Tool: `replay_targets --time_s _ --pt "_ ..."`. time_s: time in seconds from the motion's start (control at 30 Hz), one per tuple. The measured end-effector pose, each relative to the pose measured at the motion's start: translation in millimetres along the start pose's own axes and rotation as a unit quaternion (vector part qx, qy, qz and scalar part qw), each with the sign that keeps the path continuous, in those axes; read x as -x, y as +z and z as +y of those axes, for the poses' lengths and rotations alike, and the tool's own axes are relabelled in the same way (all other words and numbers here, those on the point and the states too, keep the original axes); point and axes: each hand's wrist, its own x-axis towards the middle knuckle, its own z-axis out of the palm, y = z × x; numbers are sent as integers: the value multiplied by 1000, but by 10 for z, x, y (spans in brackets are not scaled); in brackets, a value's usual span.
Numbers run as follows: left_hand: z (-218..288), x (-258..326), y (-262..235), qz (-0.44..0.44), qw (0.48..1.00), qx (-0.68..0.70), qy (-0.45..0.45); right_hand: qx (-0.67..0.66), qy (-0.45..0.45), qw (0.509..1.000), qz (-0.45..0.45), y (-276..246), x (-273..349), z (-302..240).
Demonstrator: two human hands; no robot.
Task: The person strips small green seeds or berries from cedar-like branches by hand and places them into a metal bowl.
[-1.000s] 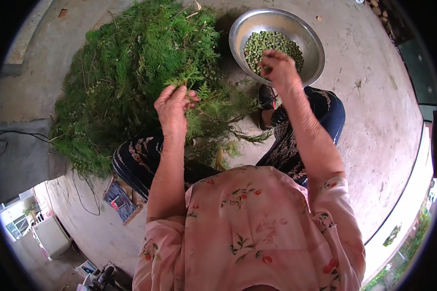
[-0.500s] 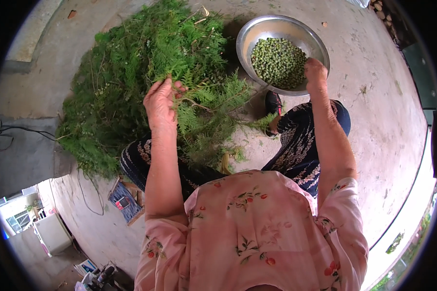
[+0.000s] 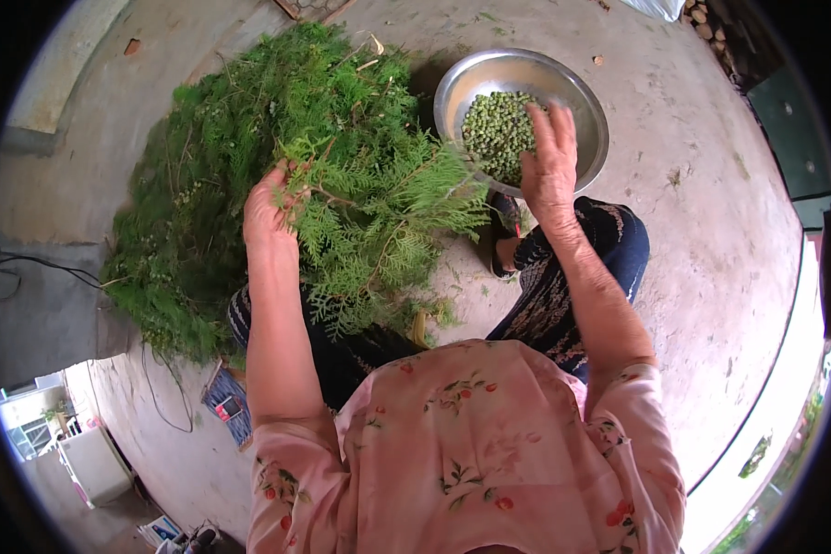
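Observation:
My left hand (image 3: 270, 205) is closed on the stem of a feathery green conifer branch (image 3: 379, 240), whose flat sprays fan out to the right toward the bowl. Behind it rises a big heap of similar cut branches (image 3: 203, 175). My right hand (image 3: 551, 164) is over the near right part of a wide metal bowl (image 3: 593, 120), fingers stretched and apart, with nothing seen in them. Small round green cones or berries (image 3: 499, 129) lie in the bowl; my hand covers some of them.
Concrete floor (image 3: 702, 212) surrounds the heap and bowl. My shoe (image 3: 505, 217) is just below the bowl. A black cable (image 3: 51, 261) runs to the heap's left side. At lower left lies a blue patterned mat or seat (image 3: 229, 406). Chopped wood (image 3: 702, 23) is piled at the far right.
My right hand has moved left from the bowl's right rim and its fingers have opened. My left hand has shifted left and slightly down with the branch. The view has shifted slightly.

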Motion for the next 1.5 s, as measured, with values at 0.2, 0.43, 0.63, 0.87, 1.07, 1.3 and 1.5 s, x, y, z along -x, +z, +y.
replay_targets --time_s 0.2,0.43,0.63,0.87,1.07,1.3,1.5 --pt "-68 -204 -105 -18 999 -32 -33 9 -205 946 -253 -45 -8 -20" --pt "-295 -443 -280 -35 999 29 26 -119 -182 946 -240 -325 112 -91" --pt "-193 -334 -34 1 998 -55 35 -85 -202 947 -232 -399 186 -250" --pt "-154 305 661 140 778 -472 390 -87 -222 956 -172 -321 241 -285" --pt "-559 437 949 -162 784 -560 214 -72 -264 941 -199 -244 283 -439" --pt "-766 291 988 -194 811 -543 100 -36 -272 940 -205 -191 383 -387" --pt "-855 235 881 -254 880 -389 102 -41 -244 944 -219 -126 541 -215"
